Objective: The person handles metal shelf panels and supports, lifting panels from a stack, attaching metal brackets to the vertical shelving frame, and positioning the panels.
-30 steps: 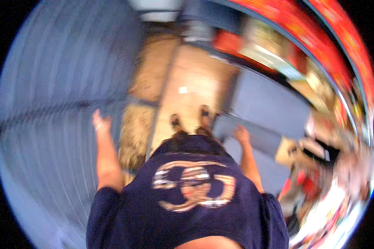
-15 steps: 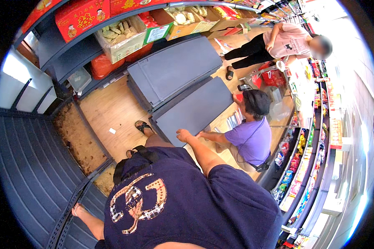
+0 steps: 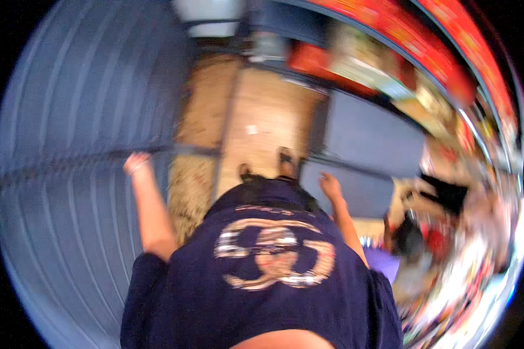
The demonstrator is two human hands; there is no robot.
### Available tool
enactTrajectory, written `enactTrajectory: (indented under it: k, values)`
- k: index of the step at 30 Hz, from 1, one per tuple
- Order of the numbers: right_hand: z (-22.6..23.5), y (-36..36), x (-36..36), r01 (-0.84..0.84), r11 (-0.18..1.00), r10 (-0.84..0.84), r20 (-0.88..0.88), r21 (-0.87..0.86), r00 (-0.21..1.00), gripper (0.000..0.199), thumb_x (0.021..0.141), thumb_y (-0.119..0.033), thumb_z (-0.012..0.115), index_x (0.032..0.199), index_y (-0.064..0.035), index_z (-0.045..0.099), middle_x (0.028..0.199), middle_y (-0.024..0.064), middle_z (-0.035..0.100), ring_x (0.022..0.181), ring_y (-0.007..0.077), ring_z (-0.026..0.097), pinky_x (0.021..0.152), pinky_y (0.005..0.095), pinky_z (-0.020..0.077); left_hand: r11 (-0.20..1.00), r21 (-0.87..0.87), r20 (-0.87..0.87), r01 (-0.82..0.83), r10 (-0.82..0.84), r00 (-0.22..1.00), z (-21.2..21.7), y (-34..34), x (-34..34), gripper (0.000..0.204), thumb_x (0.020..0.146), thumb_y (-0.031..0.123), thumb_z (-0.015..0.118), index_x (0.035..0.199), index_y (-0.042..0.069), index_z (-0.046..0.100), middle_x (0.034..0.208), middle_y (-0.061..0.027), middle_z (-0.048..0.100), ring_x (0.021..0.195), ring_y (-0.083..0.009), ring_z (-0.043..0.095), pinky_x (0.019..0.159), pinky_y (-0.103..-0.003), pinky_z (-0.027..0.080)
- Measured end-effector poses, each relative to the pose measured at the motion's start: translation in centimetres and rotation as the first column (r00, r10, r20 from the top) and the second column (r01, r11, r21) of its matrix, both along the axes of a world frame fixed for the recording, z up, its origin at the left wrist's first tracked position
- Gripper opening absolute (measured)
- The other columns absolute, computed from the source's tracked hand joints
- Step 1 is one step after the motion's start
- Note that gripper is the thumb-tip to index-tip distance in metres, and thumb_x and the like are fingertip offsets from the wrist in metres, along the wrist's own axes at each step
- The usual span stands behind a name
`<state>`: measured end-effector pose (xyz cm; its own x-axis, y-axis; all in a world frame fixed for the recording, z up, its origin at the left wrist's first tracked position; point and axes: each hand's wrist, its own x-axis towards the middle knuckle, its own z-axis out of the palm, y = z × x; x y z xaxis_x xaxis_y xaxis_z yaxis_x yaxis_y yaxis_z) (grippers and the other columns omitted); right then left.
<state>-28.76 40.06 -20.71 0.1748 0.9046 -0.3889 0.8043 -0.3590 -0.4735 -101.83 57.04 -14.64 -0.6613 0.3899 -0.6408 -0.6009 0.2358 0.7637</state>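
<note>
My left hand (image 3: 137, 163) is at the dark perforated upright (image 3: 105, 156) of a grey ribbed shelf back panel (image 3: 81, 93); its fingers look bent around the upright, though motion smears them. My right hand (image 3: 330, 186) is over the near grey shelf board (image 3: 361, 189), which lies low in front of me. Blur hides whether its fingers touch the board. Beyond that board, a stack of grey shelf boards (image 3: 372, 122) lies on the floor.
At the right a crouching person in a purple shirt (image 3: 381, 263) is partly hidden by my arm. Another person (image 3: 486, 218) stands farther off, blurred. Shelves with red boxes (image 3: 384, 23) and open cartons (image 3: 370, 67) curve along the top right. Dirt covers a floor strip (image 3: 192, 186).
My view has swung left, so the ribbed panel fills more of it and the people sit farther right. My right hand has come away from the crouching person's hand. My left stays at the upright.
</note>
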Motion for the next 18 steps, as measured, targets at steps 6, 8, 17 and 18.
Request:
enactTrajectory:
  k: [6,8,17,18]
  values:
    - [2.8,-1.5,-2.8,0.056,0.962,-0.113,-0.207,-0.266,0.972,0.035,0.077,-0.020,0.055,0.109,-0.0062,0.057,0.088,0.0175,0.063,0.075,0.0256,0.061,0.067,0.0337,0.0474,0.976,0.048,0.120,-0.214,0.207,0.971,0.8,5.6,6.3,0.011,0.078,0.011,0.043,0.070,0.004,0.042,0.052,-0.0099,0.043,0.035,-0.0231,0.034,0.036,-0.035,0.031]
    - [2.4,-6.1,-1.8,-0.004,0.958,-0.022,-0.090,-0.286,0.996,0.034,0.077,-0.021,0.055,0.107,-0.0066,0.059,0.090,0.0171,0.063,0.080,0.0286,0.061,0.071,0.0353,0.0474,0.989,0.133,0.196,-0.062,0.035,0.980,-0.4,8.1,5.7,0.013,0.078,0.012,0.043,0.069,0.003,0.042,0.056,-0.0126,0.046,0.039,-0.0248,0.038,0.040,-0.037,0.034]
    - [3.4,-6.8,-4.2,0.206,0.935,-0.203,0.040,-0.289,0.978,0.037,0.075,-0.023,0.052,0.109,-0.0069,0.058,0.106,0.0188,0.058,0.098,0.0343,0.054,0.087,0.0388,0.0428,0.971,-0.076,-0.029,0.226,-0.229,0.973,-5.7,7.8,-2.7,0.039,0.084,0.028,0.038,0.088,-0.007,0.054,0.084,-0.0207,0.057,0.073,-0.0298,0.057,0.067,-0.040,0.048]
    - [3.0,-8.4,-1.8,0.233,0.944,-0.235,0.023,-0.234,0.972,0.037,0.075,-0.022,0.052,0.108,-0.0071,0.058,0.106,0.0189,0.058,0.098,0.0343,0.054,0.087,0.0390,0.0428,0.940,-0.160,-0.134,0.302,-0.324,0.937,-6.1,7.5,-1.7,0.041,0.084,0.032,0.039,0.088,-0.006,0.055,0.085,-0.0207,0.058,0.074,-0.0309,0.057,0.068,-0.040,0.047]
